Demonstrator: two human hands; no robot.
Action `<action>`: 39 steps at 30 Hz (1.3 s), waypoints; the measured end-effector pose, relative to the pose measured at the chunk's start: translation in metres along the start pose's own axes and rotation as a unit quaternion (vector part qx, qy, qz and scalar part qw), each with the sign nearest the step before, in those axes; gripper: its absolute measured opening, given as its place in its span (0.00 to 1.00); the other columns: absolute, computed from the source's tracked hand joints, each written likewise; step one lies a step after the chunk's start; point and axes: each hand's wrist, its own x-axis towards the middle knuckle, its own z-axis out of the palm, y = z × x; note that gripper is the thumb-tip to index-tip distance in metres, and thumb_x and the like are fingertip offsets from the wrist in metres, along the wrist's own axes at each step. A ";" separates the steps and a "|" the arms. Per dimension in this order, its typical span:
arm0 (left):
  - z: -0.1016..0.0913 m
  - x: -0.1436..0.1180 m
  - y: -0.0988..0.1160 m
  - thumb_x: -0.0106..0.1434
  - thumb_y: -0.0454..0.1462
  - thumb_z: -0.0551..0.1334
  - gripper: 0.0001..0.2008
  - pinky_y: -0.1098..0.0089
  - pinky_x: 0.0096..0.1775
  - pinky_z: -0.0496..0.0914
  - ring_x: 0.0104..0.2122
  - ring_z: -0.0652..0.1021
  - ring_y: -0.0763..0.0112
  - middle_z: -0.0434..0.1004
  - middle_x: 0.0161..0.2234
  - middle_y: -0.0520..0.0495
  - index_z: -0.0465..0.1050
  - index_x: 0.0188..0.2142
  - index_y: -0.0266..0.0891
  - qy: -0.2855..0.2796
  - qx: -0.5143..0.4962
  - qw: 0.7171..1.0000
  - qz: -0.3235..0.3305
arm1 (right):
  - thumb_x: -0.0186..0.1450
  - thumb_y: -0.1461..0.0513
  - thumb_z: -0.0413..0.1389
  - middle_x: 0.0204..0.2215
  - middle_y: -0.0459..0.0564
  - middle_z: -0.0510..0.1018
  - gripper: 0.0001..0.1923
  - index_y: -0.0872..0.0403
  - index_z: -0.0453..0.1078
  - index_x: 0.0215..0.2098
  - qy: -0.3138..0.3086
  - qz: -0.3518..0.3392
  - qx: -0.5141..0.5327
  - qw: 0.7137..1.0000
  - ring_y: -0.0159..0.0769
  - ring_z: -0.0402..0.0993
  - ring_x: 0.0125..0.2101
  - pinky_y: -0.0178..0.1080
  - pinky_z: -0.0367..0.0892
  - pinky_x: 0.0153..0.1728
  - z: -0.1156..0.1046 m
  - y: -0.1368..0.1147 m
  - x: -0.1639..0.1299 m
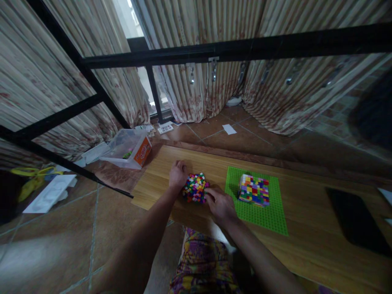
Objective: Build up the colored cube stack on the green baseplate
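Note:
A loose pile of small multicoloured toy bricks [195,188] lies on the wooden table between my hands. My left hand [178,174] rests at the pile's left edge with its fingers curled in; what they hold, if anything, is hidden. At the right edge of the pile, my right hand [221,205] has thumb and fingers drawn together against the bricks, and I cannot make out what is between them. To the right lies a green studded baseplate [257,218], and on it stands a low block built of many coloured bricks [253,190].
The narrow wooden table [309,204] carries a dark flat object [357,218] at the right. Beyond its left end, a clear plastic box [122,145] with an orange label sits on the floor. A black metal frame [183,58] runs in front of striped curtains [196,24].

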 end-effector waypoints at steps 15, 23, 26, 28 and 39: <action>0.001 0.000 -0.002 0.62 0.30 0.54 0.09 0.66 0.46 0.69 0.42 0.74 0.64 0.74 0.39 0.43 0.73 0.35 0.39 -0.004 -0.001 1.000 -0.003 | 0.67 0.64 0.49 0.35 0.51 0.79 0.12 0.53 0.75 0.41 0.062 -0.011 0.026 0.998 0.37 0.76 0.37 0.38 0.69 0.41 -0.003 -0.001 -0.010; 0.002 -0.001 -0.003 0.62 0.30 0.54 0.09 0.66 0.47 0.69 0.42 0.75 0.64 0.74 0.39 0.43 0.73 0.35 0.39 -0.004 -0.003 1.000 -0.005 | 0.66 0.64 0.52 0.37 0.50 0.76 0.09 0.52 0.74 0.39 -0.009 -0.014 0.003 1.000 0.37 0.74 0.38 0.38 0.67 0.40 -0.004 -0.017 -0.024; 0.002 -0.001 -0.003 0.62 0.30 0.54 0.09 0.66 0.47 0.69 0.42 0.75 0.64 0.74 0.39 0.43 0.73 0.35 0.39 -0.004 -0.002 1.000 -0.007 | 0.66 0.64 0.53 0.38 0.51 0.75 0.09 0.52 0.73 0.42 -0.036 -0.019 -0.024 0.999 0.39 0.73 0.39 0.40 0.67 0.41 -0.003 -0.018 -0.023; 0.001 -0.001 -0.002 0.62 0.30 0.54 0.09 0.66 0.47 0.69 0.42 0.75 0.64 0.74 0.39 0.43 0.73 0.35 0.39 -0.006 -0.001 1.000 -0.007 | 0.66 0.64 0.53 0.39 0.52 0.75 0.10 0.53 0.73 0.43 -0.042 -0.024 -0.030 0.998 0.40 0.73 0.40 0.40 0.67 0.41 -0.002 -0.017 -0.020; 0.000 -0.002 0.000 0.63 0.31 0.54 0.09 0.67 0.46 0.69 0.41 0.75 0.64 0.74 0.39 0.43 0.73 0.35 0.39 -0.009 0.003 1.000 -0.014 | 0.66 0.67 0.50 0.34 0.50 0.74 0.11 0.52 0.74 0.35 0.006 -0.024 -0.005 1.000 0.36 0.73 0.35 0.36 0.65 0.38 -0.003 -0.007 -0.017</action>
